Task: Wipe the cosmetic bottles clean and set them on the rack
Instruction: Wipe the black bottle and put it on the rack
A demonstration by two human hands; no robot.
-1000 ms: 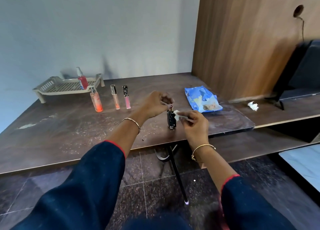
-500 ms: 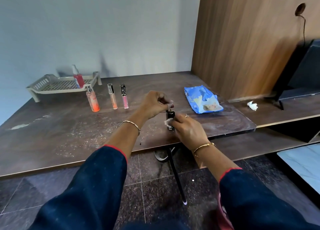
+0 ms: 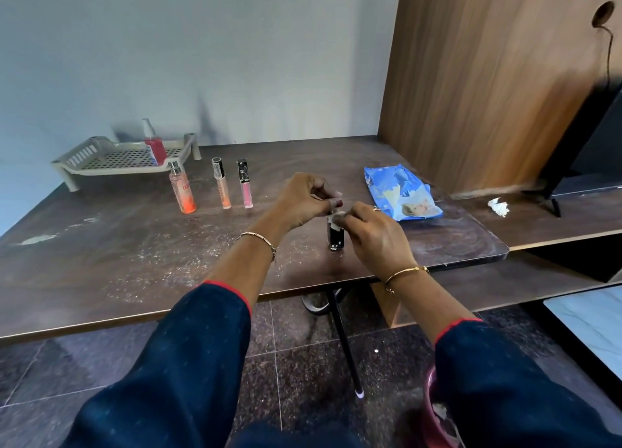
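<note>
Standing beneath left fingers [image 3: 323, 195] and right-hand wipe [image 3: 337, 216]: dark bottle [image 3: 336, 238].

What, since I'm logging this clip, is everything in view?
rack: 1, beige, table's back left
red bottle: 1, red, on the rack
orange bottle: 1, orange, upright before the rack
peach tube: 1, peach, right of the orange bottle
pink tube: 1, pink, right of the peach tube
dark bottle: 1, black, upright between the hands
wipe: 1, white, at the dark bottle's top
pack: 1, blue, table's right side
tissue: 1, white, crumpled on the right shelf
black panel: 1, black, far right
bin: 1, pink, floor, lower right
table: 1, brown, dusty
left hand: 1, pinches the dark bottle's top
right hand: 1, holds the wipe
</note>
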